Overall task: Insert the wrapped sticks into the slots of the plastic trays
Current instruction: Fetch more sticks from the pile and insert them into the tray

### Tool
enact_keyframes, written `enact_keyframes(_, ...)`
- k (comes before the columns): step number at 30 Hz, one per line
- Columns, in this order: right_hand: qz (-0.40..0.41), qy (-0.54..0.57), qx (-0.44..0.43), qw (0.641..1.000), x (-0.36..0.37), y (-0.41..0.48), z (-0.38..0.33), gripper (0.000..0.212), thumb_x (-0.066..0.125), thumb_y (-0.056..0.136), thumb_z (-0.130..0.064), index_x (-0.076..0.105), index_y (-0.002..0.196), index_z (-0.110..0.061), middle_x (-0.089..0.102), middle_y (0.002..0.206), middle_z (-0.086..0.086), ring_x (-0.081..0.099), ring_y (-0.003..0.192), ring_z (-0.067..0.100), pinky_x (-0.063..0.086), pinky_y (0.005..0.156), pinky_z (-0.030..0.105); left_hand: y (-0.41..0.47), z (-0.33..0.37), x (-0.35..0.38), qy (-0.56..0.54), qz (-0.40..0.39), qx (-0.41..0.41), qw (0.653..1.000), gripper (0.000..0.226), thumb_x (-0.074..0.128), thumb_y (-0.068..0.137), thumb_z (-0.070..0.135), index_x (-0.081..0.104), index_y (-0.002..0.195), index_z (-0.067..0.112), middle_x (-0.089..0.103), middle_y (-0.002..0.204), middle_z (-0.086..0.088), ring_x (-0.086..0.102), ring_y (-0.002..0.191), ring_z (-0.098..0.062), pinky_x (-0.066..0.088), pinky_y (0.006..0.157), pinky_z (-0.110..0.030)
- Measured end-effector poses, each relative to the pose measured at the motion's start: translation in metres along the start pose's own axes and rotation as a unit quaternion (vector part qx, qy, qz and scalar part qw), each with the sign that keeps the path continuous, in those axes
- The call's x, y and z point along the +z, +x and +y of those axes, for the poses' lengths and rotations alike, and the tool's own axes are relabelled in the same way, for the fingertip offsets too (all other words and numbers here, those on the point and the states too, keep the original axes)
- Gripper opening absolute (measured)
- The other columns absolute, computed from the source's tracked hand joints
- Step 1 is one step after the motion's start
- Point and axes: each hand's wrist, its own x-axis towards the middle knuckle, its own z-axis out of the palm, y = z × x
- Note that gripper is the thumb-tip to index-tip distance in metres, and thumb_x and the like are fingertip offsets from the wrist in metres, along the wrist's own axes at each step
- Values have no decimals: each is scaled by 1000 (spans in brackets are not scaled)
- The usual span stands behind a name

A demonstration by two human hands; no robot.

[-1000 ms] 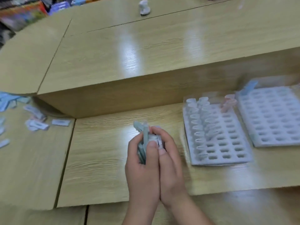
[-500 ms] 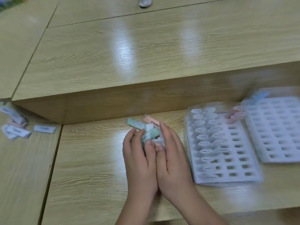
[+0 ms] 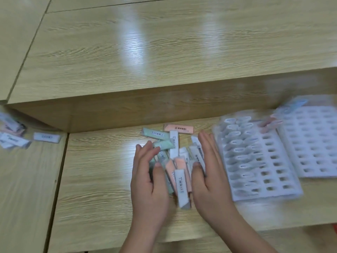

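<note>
Left hand [image 3: 147, 181], right hand [image 3: 209, 179] flat-fingered, flanking pastel wrapped sticks [image 3: 180, 183]; slotted white plastic tray [image 3: 279, 172].

Your left hand [image 3: 149, 179] and right hand [image 3: 209, 176] stand on edge side by side, palms turned in toward each other with a gap between them. On both, the fingers are straight, held together and pointing away from you. Your left forearm [image 3: 140, 234] rises almost straight from the bottom edge. Your right forearm [image 3: 242, 232] slants in from the lower right.
</note>
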Motion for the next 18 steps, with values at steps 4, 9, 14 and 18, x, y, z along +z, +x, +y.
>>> enact_keyframes(4,-10,-80,69,994,-69,-65,24,64,37,94,-12,20,147,-44,11,155,-37,5,146,-12,7,115,7,-19,0,-13,90,-29,49,994,34,56,88,35,55,122,35,34,156,12,14,152,-9,18,114,-11)
enact_keyframes(9,-55,-186,37,980,-73,-71,20,62,46,95,-11,29,153,-24,14,162,-18,9,149,-3,11,115,9,-52,-3,-10,292,20,99,951,54,64,74,58,61,110,18,51,116,-6,52,104,-31,41,91,-40)
enact_keyframes(14,-53,-333,-11,941,-75,-93,18,59,67,83,-9,50,140,-9,48,142,11,53,124,29,49,96,37,-74,4,-10,346,58,26,936,60,56,68,70,55,101,20,52,95,-3,47,89,-21,50,62,-38)
enact_keyframes(18,-59,-398,19,915,-76,-98,22,68,83,68,-13,58,131,-7,60,111,10,66,91,31,57,63,38,-82,-1,-11,368,20,31,929,48,54,71,66,55,91,23,54,84,-1,54,78,-24,47,49,-36)
